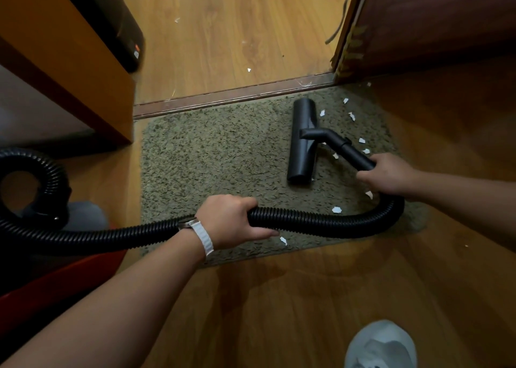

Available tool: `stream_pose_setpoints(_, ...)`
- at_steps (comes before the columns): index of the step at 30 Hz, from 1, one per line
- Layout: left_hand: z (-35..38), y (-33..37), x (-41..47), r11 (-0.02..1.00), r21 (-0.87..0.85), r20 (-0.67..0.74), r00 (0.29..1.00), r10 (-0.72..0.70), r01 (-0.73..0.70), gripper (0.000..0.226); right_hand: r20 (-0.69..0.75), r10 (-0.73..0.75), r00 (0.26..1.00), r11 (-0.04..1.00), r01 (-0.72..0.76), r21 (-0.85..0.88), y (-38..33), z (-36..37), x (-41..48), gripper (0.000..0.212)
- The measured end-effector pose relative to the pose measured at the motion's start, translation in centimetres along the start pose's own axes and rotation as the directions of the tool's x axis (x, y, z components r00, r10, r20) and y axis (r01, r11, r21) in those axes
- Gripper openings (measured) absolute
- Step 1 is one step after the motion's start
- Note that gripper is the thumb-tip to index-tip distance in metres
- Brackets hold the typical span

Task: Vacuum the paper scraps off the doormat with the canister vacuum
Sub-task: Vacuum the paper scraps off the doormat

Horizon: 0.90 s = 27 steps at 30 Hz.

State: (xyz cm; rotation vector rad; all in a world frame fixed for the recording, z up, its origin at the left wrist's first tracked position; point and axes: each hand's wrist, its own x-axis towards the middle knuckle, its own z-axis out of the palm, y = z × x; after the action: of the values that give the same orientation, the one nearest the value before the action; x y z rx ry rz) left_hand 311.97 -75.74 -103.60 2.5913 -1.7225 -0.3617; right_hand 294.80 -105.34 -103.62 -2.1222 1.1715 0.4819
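Nozzle (303, 141) sits on doormat (209, 158), frame centre; right hand (386, 176) grips the tube, left hand (231, 221) clasps hose (321, 222). Mid-sweep; next, pull nozzle right over scraps (337, 209).

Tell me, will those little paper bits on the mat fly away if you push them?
Probably. The paper scraps look thin and tiny, so they are likely very light and would flutter rather than slide. They lie loose on the shaggy doormat, whose pile may snag a few. The floor nozzle could nudge some aside before sucking them up.
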Motion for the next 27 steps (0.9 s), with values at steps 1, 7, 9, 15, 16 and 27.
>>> stream_pose_setpoints(1, -0.2, 0.0, 0.1, 1.0, -0.008, -0.008, 1.0, -0.005, 0.005, 0.071, -0.022, 0.025, 0.999, 0.999, -0.025, 0.025, 0.3, -0.1, 0.0, 0.023)
stream_pose_setpoints(7, -1.4, 0.4, 1.3, 0.999, -0.033, -0.05, 0.999, -0.001, -0.001, 0.068, -0.087, 0.127, 0.988, 0.98, -0.111, 0.167, 1.8, -1.0, 0.6, 0.02)
stream_pose_setpoints(9, -1.5, 0.6, 1.6, 0.999, -0.033, -0.045, 0.999, -0.009, 0.007, 0.069, -0.094, 0.123, 0.988, 0.979, -0.106, 0.172, 1.9, -1.0, 0.7, 0.019)
stream_pose_setpoints(15, -1.2, 1.0, 3.0, 0.999, 0.006, -0.014, 0.999, 0.04, -0.04, 0.069, -0.049, 0.015, 0.999, 0.998, -0.012, 0.056, 2.5, -0.3, 0.9, 0.019)
stream_pose_setpoints(16, -1.1, 1.1, 3.3, 0.999, 0.014, -0.013, 0.999, 0.048, -0.048, 0.069, -0.031, -0.011, 0.999, 1.0, 0.012, 0.025, 2.4, -0.3, 0.9, 0.017)
stream_pose_setpoints(27, -0.6, 0.8, 5.6, 0.998, -0.005, -0.037, 0.998, 0.056, -0.056, 0.068, -0.081, 0.01, 0.997, 0.998, -0.005, 0.07, 2.7, -1.1, 3.2, 0.02)
